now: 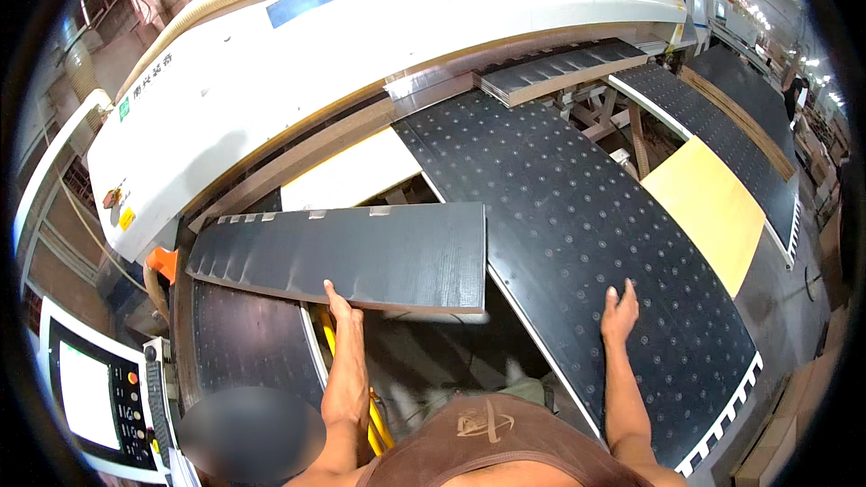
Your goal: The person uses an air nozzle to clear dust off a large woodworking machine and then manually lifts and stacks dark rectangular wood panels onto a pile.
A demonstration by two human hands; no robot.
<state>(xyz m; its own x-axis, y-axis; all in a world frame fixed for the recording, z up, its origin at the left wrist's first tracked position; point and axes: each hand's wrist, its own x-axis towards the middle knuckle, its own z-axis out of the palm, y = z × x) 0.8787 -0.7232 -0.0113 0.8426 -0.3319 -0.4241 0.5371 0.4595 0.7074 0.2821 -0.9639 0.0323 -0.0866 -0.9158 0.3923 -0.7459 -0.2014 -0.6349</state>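
Note:
A long dark grey board [361,252] lies across the gap between two black tables, with light marks along its far edge. My left hand [343,307] grips its near edge, thumb on top and fingers hidden beneath. To the right, my right hand [620,314] is raised over the black table [541,180], which is dotted with small round studs. Its thumb stands apart from the fingers and nothing is in it. At the far end of that table a stack of similar dark boards [577,70] lies against the white machine [379,54].
A control panel [90,388] with a screen and buttons stands at the lower left. Yellow bars [377,428] show below the gap. A tan board [708,207] bridges to another studded table [695,113] on the right. A pale board [352,167] lies behind the grey one.

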